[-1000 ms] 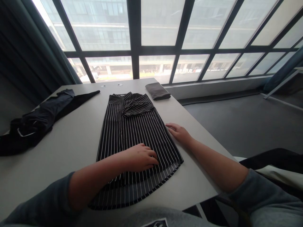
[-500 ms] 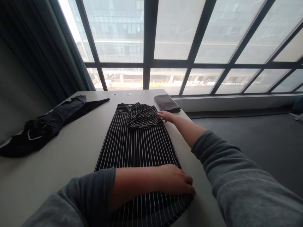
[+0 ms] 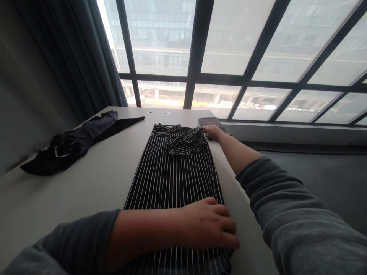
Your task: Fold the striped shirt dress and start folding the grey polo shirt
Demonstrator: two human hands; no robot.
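Currently, head view: my left hand (image 3: pixel 208 225) lies palm-down, fingers spread and released, pressing the near hem of the black-and-white striped shirt (image 3: pixel 174 175), which lies folded lengthwise along the middle of the white table (image 3: pixel 94 179). My right hand (image 3: pixel 212 132) reaches to the shirt's far right corner by the collar, fingertips touching cloth; grip closure not discernible. Folded grey cloth (image 3: pixel 210 122) just beyond it. Dark garment heap (image 3: pixel 74 143) far left. No containers in view.

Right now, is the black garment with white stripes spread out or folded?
Folded: the black white-striped garment lies as a narrow strip, a sleeve doubled across its top, both hands on its right edge.
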